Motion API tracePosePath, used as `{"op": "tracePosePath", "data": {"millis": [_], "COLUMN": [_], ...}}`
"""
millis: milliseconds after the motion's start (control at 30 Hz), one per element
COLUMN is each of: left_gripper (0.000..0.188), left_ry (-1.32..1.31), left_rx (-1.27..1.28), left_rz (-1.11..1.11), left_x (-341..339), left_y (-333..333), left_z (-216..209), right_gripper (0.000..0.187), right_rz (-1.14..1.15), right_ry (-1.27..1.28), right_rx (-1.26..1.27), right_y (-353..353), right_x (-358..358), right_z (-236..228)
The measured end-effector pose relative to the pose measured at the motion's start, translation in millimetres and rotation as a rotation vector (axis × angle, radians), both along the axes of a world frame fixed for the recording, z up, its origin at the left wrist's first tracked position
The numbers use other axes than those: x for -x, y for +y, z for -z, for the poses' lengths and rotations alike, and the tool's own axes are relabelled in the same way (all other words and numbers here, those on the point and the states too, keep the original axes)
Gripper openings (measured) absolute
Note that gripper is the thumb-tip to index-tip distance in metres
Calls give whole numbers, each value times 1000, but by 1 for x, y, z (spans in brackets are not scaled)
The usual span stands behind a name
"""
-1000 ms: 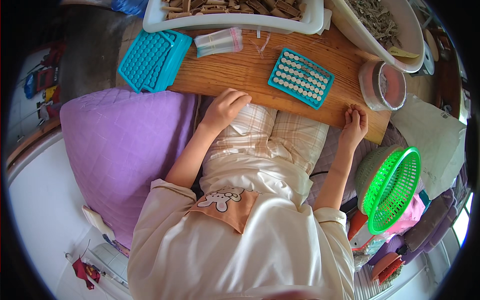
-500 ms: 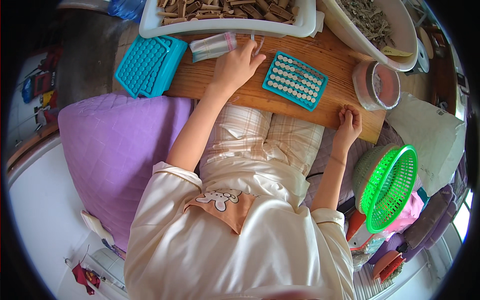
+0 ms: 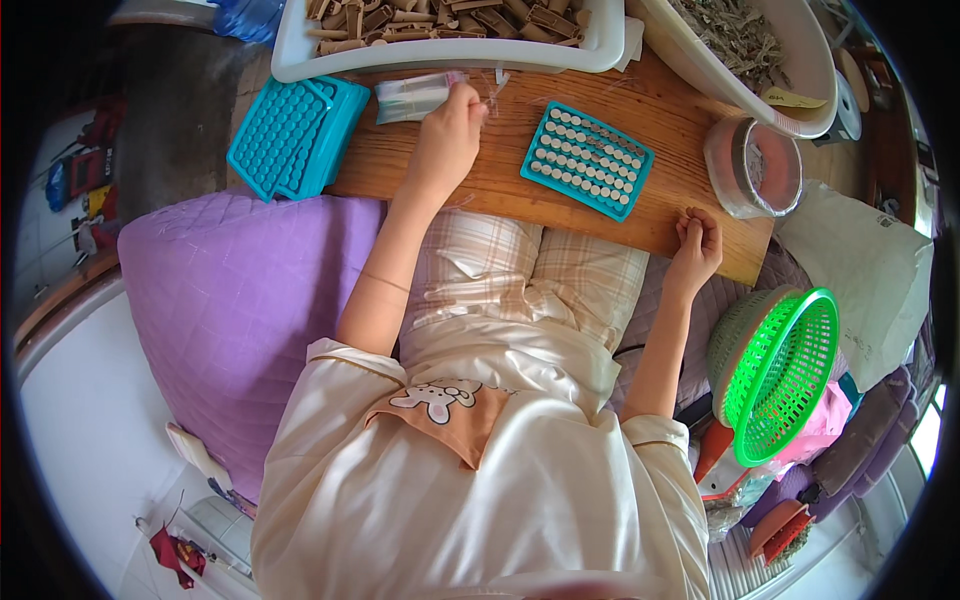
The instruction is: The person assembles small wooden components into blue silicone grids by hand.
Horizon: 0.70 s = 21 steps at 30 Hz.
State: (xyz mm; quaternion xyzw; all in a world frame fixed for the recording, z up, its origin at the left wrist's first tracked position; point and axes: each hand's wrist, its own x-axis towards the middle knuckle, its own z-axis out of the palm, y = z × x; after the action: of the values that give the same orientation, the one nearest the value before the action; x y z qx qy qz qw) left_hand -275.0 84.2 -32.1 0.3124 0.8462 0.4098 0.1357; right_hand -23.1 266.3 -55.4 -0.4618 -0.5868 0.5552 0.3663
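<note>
My left hand point(image 3: 446, 145) is over the wooden table point(image 3: 480, 185), its fingers curled together at the right end of a stack of clear plastic bags point(image 3: 412, 98). What sits between those fingertips, if anything, is hidden. Small clear scraps lie just right of it. A teal tray point(image 3: 600, 143) holding rows of small round pale discs lies between my hands. My right hand point(image 3: 697, 250) rests by the table's near right edge, thumb and fingers closed together; any small thing in them cannot be made out.
Stacked teal trays point(image 3: 290, 140) stand at the left. A white bin point(image 3: 450, 50) of brown curved pieces is at the back. A large pale basin point(image 3: 745, 70) with shredded bits and a lined round tub point(image 3: 765, 165) are at the right, above a green basket point(image 3: 785, 380).
My left hand has drawn back left and toward me from the clear scraps, and its fingers have curled in. My right hand has barely moved.
</note>
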Motion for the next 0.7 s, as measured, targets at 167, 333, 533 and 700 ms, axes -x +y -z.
{"op": "tracePosePath", "data": {"millis": [167, 333, 533, 700], "left_gripper": [7, 18, 23, 21], "left_ry": [44, 303, 346, 389], "left_rx": [-2, 180, 417, 331], "left_rz": [-37, 43, -37, -37], "left_x": [-3, 3, -1, 7], "left_y": [-12, -1, 27, 22], "left_z": [-4, 4, -3, 13], "right_gripper": [11, 11, 11, 11], "right_rz": [4, 7, -1, 9], "right_ry": [0, -28, -47, -35], "right_rx": [-23, -58, -76, -107], "right_y": [-1, -2, -3, -7], "right_x": [1, 2, 1, 7], "right_z": [1, 0, 3, 0]}}
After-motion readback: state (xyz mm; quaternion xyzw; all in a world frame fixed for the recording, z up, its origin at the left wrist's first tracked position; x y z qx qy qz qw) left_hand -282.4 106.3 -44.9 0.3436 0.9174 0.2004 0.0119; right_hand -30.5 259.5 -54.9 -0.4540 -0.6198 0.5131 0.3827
